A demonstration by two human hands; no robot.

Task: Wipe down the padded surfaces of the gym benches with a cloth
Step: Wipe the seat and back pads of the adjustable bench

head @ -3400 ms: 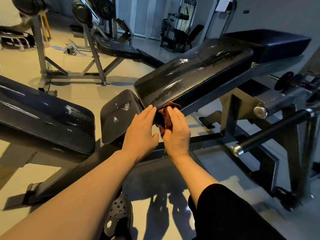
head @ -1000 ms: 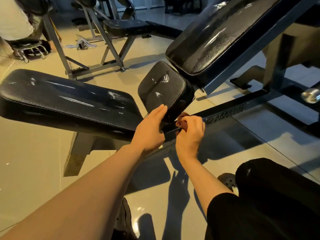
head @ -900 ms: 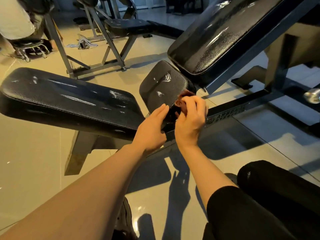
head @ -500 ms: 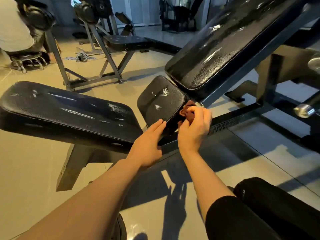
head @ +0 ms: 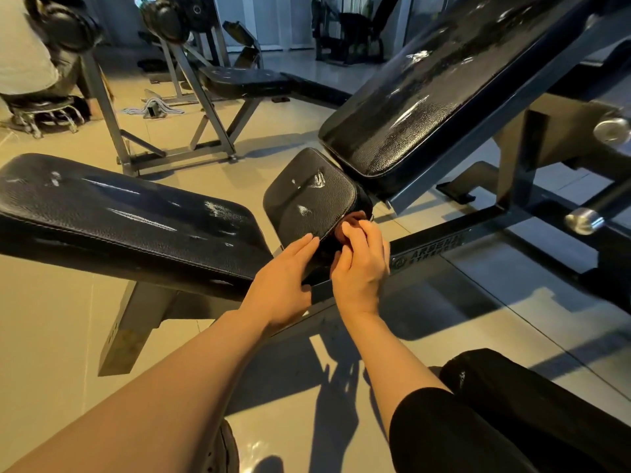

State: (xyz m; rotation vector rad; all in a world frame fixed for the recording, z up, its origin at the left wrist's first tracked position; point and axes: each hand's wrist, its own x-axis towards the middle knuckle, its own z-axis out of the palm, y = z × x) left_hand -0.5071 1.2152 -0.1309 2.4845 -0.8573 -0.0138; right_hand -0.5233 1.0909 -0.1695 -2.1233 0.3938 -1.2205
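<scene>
The right hand (head: pixel 360 264) pinches the reddish cloth (head: pixel 348 224) against the seat pad (head: pixel 307 203)'s near right edge — probably wiping its side — while the left hand (head: pixel 283 285) rests flat-fingered on the near corner. Next: sweep across the streaked top.

The only lettering that can be read is on the dark steel floor rail (head: pixel 444 241) of the bench frame, just right of the right hand (head: pixel 358 268). Pale capitals there spell "ARSENA", and the end of the word is too blurred to read. To the left of these letters sits a small round emblem whose design cannot be made out. A second, smaller line of capitals runs beneath the first but is too small and soft to read. The pads, the other frames and the machines farther back show no legible text, numbers or signs.
</scene>
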